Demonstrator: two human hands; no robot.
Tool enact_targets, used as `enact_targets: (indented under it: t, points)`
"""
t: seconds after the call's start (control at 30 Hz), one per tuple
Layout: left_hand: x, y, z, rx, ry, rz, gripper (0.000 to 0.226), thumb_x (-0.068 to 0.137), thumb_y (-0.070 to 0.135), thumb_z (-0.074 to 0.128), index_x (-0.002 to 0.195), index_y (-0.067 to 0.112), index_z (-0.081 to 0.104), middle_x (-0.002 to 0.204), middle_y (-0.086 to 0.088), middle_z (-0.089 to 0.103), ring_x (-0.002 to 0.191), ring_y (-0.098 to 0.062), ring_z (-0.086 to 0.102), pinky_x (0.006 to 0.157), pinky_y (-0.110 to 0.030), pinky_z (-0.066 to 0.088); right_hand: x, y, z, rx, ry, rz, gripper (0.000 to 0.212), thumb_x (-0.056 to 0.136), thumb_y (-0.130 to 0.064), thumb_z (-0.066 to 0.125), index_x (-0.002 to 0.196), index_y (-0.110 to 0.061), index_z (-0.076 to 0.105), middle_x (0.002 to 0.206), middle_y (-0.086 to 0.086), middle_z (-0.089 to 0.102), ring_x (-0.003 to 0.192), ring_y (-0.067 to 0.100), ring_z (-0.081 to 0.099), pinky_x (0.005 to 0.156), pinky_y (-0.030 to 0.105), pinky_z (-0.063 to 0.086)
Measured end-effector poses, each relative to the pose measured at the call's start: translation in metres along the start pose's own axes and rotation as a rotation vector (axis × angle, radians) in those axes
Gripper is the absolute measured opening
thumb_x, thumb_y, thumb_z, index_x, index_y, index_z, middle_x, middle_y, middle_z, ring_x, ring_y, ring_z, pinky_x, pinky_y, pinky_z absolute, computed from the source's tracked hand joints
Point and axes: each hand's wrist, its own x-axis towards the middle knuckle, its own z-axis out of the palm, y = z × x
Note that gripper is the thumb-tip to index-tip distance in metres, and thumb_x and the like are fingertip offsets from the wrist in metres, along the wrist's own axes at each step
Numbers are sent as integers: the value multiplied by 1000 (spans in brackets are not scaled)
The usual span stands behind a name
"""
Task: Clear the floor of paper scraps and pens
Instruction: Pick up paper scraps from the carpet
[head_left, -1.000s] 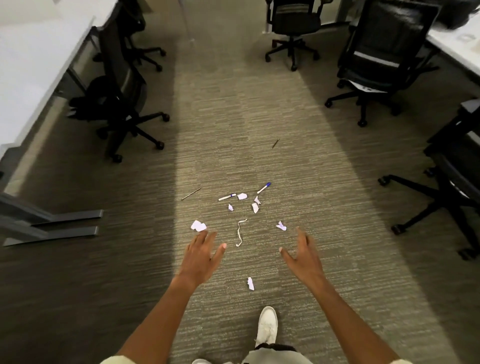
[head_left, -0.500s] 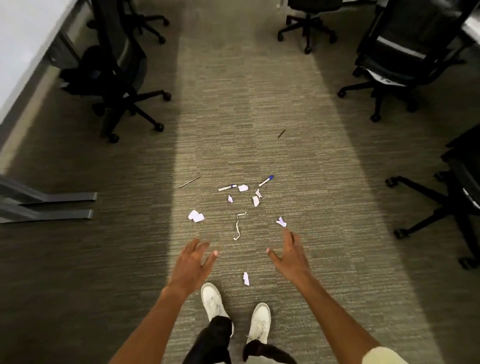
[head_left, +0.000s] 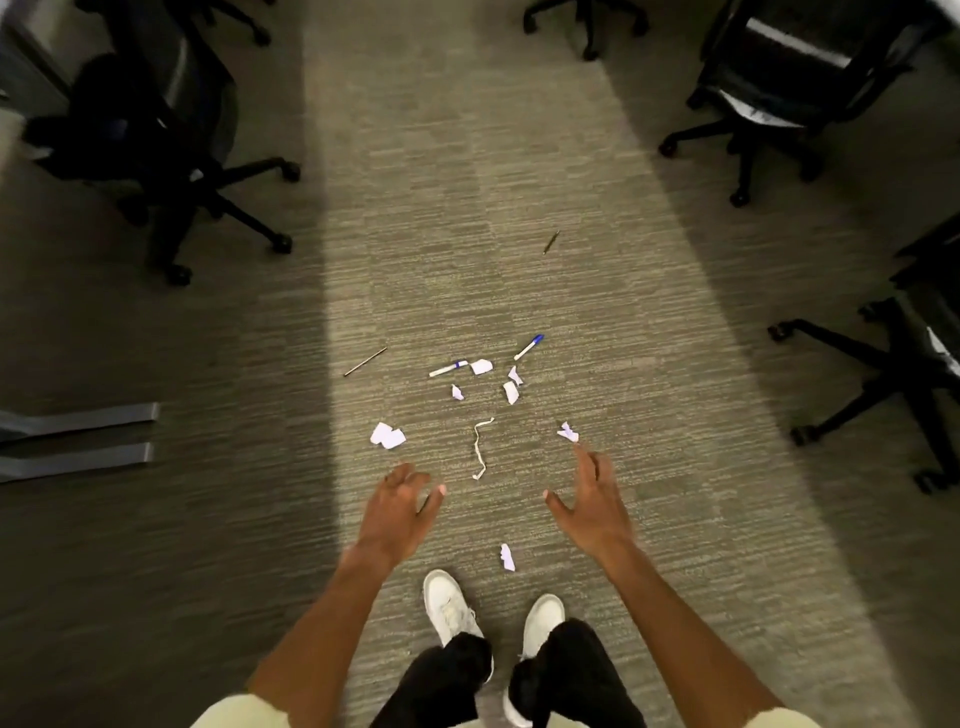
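Several white paper scraps lie on the carpet ahead: a folded scrap (head_left: 387, 435), a thin curled strip (head_left: 480, 448), a crumpled scrap (head_left: 568, 432) and a small scrap (head_left: 507, 557) near my feet. Two white pens with blue caps, one (head_left: 448, 368) left and one (head_left: 528, 347) right, lie beyond them. A thin dark pen (head_left: 365, 361) rests to the left, another dark pen (head_left: 550, 241) farther off. My left hand (head_left: 397, 512) and my right hand (head_left: 592, 501) hover above the floor, fingers spread, holding nothing.
Black office chairs on castors stand at the left (head_left: 156, 135), upper right (head_left: 779, 88) and right (head_left: 909, 364). Grey desk feet (head_left: 78, 436) lie flat on the left. My white shoes (head_left: 447, 605) stand just behind the scraps.
I have stepped forward: both feet are now in view and the scraps sit closer. My hands stay open and have dropped slightly toward the floor.
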Motion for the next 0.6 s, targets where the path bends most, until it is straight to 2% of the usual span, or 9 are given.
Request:
enact_targets:
  t: [0.03, 0.13, 0.27, 0.43, 0.57, 0.6]
  points:
    - [6, -1, 4, 3, -16, -8, 53, 94, 51, 42, 130, 15, 56, 148, -13, 44, 139, -27, 36, 113, -37, 28, 4, 1, 6, 1, -9, 10, 85, 85, -48, 61, 151, -23, 12, 156, 10, 17, 132, 31, 42, 96, 43, 51]
    - [20, -4, 19, -26, -41, 14, 71, 85, 64, 29, 128, 15, 57, 142, -11, 49, 135, -26, 40, 113, -36, 33, 14, 6, 25, -17, -43, 10, 83, 86, -45, 61, 150, -22, 13, 156, 11, 17, 133, 30, 42, 97, 41, 51]
    - [48, -8, 51, -12, -78, -6, 60, 92, 58, 35, 131, 17, 55, 148, -10, 43, 142, -25, 30, 117, -41, 28, 35, 19, 46, -50, -69, -2, 83, 88, -45, 60, 151, -22, 10, 159, 10, 14, 137, 29, 37, 103, 39, 46]
    - [91, -11, 105, -4, -54, 2, 52, 95, 50, 41, 133, 17, 53, 152, -12, 37, 145, -26, 25, 118, -42, 26, 79, 43, 85, -63, -78, -24, 84, 88, -46, 60, 151, -25, 8, 159, 8, 13, 135, 28, 41, 98, 36, 51]
    - [126, -26, 155, -11, -35, 16, 74, 83, 68, 25, 133, 19, 51, 152, -11, 37, 144, -26, 26, 117, -44, 28, 119, 68, 134, -71, -77, -47, 87, 86, -47, 61, 151, -28, 6, 159, 8, 14, 135, 29, 42, 97, 37, 52]
    - [134, -32, 168, -12, -40, 21, 71, 85, 66, 28, 134, 20, 50, 152, -10, 36, 144, -26, 25, 117, -44, 28, 128, 74, 146, -63, -71, -50, 87, 86, -46, 62, 151, -29, 6, 159, 8, 14, 134, 28, 43, 96, 36, 52]
